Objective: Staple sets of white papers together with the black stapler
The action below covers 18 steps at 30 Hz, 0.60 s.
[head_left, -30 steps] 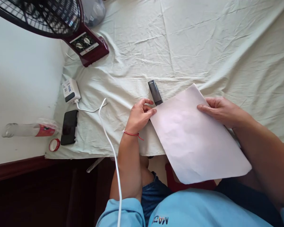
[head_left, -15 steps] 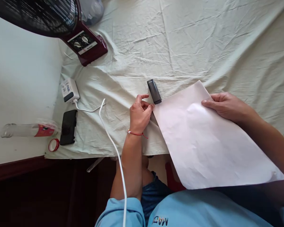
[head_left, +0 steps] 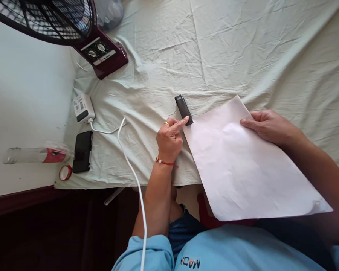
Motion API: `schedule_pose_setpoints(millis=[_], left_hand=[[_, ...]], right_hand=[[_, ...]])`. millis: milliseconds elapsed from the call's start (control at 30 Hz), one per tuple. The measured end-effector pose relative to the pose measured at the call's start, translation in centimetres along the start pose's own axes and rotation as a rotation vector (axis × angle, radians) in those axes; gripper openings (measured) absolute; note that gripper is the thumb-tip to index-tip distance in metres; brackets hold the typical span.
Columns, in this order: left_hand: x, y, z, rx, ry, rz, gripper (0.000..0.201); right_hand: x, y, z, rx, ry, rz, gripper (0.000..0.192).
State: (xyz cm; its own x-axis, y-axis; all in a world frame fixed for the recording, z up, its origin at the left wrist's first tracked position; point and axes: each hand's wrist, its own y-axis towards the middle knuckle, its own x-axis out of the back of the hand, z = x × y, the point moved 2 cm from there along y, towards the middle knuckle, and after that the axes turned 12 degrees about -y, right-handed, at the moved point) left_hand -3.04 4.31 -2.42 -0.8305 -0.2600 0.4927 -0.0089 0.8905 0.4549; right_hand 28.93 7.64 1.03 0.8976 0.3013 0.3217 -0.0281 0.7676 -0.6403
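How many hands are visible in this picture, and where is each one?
2. The left hand touches the near end of the dark stapler; the right hand holds the white paper by its right edge.

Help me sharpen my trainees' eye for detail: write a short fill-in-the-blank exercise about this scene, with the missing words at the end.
1. The right hand has its ____ on top of the large, thin white paper sheet.
2. The left hand, one fingertip at the small, black oblong device, wears a gold ____.
3. The slim cord bracelet at that wrist is coloured ____.

Missing words: thumb; ring; red.
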Motion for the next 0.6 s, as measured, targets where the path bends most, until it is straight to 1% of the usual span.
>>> schedule_pose_setpoints(millis=[100, 167, 233, 300, 400, 467, 500, 567, 600], left_hand=[[-0.3, -0.3, -0.2, 0.047, 0.020, -0.001, 0.072], [-0.4, -0.2, -0.3, 0.053, -0.046, -0.009, 0.071], [-0.5, 0.1, -0.4, 0.064, -0.160, -0.028, 0.069], [-0.5, 0.4, -0.4, 0.086, -0.279, -0.058, 0.066], [-0.5, 0.4, -0.4, 0.143, -0.400, -0.117, 0.058], [-0.4, 0.4, -0.3, 0.197, -0.450, -0.187, 0.056], [-0.3, 0.3, -0.3, 0.222, -0.478, -0.230, 0.056], [-0.1, 0.4, -0.3, 0.264, -0.547, -0.301, 0.052], [0.0, 0.5, -0.4, 0.280, -0.586, -0.321, 0.046]], right_hand=[[-0.4, -0.2, 0.4, 0.013, 0.069, 0.045, 0.022], [-0.6, -0.3, 0.8, 0.007, 0.100, 0.060, 0.022], [-0.2, -0.4, 1.2, 0.005, 0.086, 0.044, 0.018], [0.9, -0.5, 1.4, 0.003, 0.041, -0.022, 0.017], [4.1, -1.0, 1.4, -0.025, -0.003, -0.260, 0.019], [6.2, -1.5, 1.3, -0.036, 0.000, -0.370, 0.020], [7.0, -1.7, 1.4, -0.007, 0.007, -0.415, 0.020], [7.7, -1.9, 1.4, 0.060, 0.076, -0.441, 0.016], [7.5, -1.8, 1.4, 0.099, 0.126, -0.430, 0.014]])
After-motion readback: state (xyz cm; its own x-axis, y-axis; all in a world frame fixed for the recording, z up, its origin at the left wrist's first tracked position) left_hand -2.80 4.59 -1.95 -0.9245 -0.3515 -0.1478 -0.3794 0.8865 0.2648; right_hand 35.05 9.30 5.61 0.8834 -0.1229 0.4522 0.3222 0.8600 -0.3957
